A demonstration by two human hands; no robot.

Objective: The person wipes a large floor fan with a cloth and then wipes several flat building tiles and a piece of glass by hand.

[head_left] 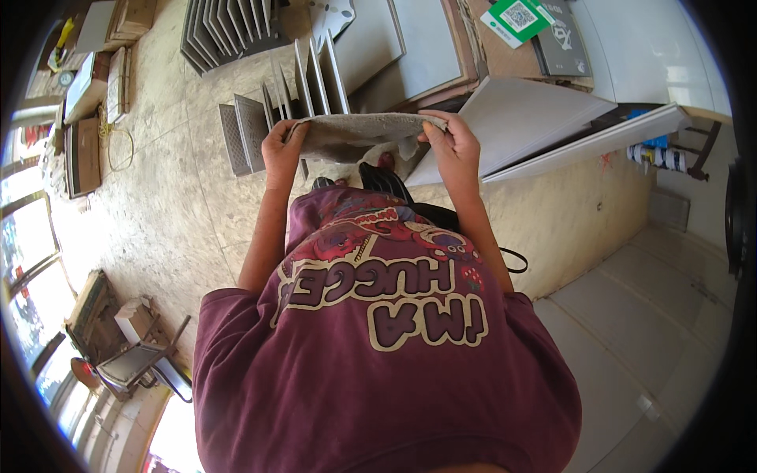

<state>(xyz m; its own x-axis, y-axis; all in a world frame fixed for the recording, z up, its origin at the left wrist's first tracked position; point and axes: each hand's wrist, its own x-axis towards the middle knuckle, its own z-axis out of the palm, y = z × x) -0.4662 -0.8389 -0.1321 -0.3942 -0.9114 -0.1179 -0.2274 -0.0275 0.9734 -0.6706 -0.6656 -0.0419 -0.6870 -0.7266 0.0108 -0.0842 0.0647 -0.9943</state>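
Observation:
A grey-brown cloth (pixel 359 126) is stretched between my two hands in front of me. My left hand (pixel 282 148) pinches its left corner, and my right hand (pixel 453 146) grips the right end with the thumb on top. The cloth's upper edge is pulled nearly straight while its lower part hangs in loose folds. Just beyond the cloth, several upright tile panels (pixel 325 79) stand in a row. Some of their lower ends are hidden behind the cloth and my left hand.
More panels (pixel 229 31) stand in a rack at the far left. Large pale boards (pixel 544 118) lean to the right of my hands. A green card (pixel 516 17) lies on the stack at the back right. A chair (pixel 138 359) holding a box stands at the left.

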